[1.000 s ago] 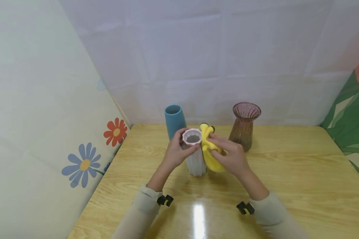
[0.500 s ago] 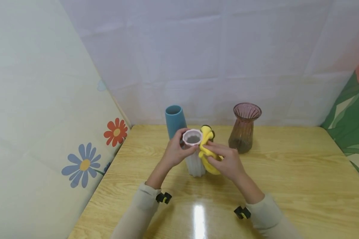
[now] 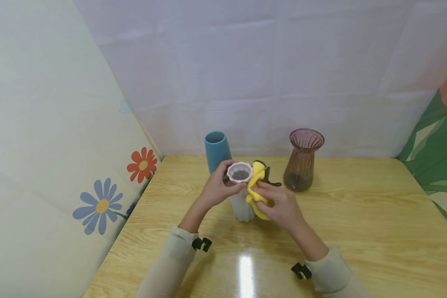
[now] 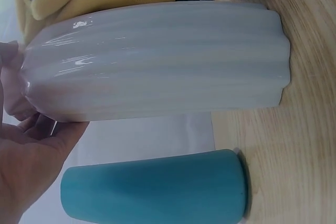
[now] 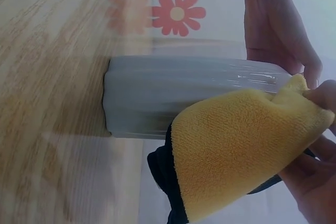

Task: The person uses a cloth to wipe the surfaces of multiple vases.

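A white ribbed vase [image 3: 243, 207] with a scalloped, pinkish rim stands upright on the table. My left hand [image 3: 218, 187] grips it round the neck from the left, thumb in front. On its right side, my right hand [image 3: 281, 205] pinches a yellow cloth [image 3: 255, 194] with dark edging against the vase wall. In the right wrist view the fleecy cloth [image 5: 236, 150] hangs over part of the vase [image 5: 157, 87], hiding some of its side. The left wrist view shows the vase [image 4: 157, 61] lengthwise, the left fingers curled at its neck.
Behind the left hand stands a blue vase [image 3: 217, 151], partly hidden by it. A purple-tinted glass vase [image 3: 302, 163] stands to the right, near the back edge of the wooden table [image 3: 376, 215]. A pale sheet [image 3: 246, 74] hangs behind the table.
My right hand has shifted slightly left and down, and the yellow cloth has bunched and folded, with more of its dark edging showing. The left hand keeps its grip on the white vase.
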{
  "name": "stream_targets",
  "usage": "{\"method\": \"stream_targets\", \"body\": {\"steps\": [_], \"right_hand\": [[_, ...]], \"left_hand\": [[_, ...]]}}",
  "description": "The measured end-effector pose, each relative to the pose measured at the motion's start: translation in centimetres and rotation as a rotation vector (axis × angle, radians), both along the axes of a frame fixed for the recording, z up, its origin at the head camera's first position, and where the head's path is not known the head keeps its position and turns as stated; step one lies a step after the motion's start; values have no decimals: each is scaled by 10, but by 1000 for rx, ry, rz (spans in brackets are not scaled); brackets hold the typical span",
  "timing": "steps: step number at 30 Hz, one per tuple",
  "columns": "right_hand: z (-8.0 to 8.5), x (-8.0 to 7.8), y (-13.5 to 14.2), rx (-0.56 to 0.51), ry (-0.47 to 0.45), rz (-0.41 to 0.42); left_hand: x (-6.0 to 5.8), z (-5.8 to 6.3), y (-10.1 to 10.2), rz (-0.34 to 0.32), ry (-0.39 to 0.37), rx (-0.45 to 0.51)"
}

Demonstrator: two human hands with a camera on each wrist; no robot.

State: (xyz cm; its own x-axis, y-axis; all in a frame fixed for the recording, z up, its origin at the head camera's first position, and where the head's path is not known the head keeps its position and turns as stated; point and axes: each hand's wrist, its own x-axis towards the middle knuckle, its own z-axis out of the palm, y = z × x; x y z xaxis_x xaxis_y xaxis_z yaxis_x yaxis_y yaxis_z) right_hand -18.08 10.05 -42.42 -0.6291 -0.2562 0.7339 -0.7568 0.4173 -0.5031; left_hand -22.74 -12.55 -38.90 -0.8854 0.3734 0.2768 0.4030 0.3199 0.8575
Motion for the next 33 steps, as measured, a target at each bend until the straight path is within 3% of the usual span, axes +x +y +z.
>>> {"method": "stream_targets", "body": {"steps": [16, 33], "right_hand": [[-11, 7, 0, 25, -65, -30], [-22, 11, 4, 57, -135, -34]], "left_hand": [[-3, -4, -2, -18, 11, 12], [0, 0, -1, -30, 30, 3]]}}
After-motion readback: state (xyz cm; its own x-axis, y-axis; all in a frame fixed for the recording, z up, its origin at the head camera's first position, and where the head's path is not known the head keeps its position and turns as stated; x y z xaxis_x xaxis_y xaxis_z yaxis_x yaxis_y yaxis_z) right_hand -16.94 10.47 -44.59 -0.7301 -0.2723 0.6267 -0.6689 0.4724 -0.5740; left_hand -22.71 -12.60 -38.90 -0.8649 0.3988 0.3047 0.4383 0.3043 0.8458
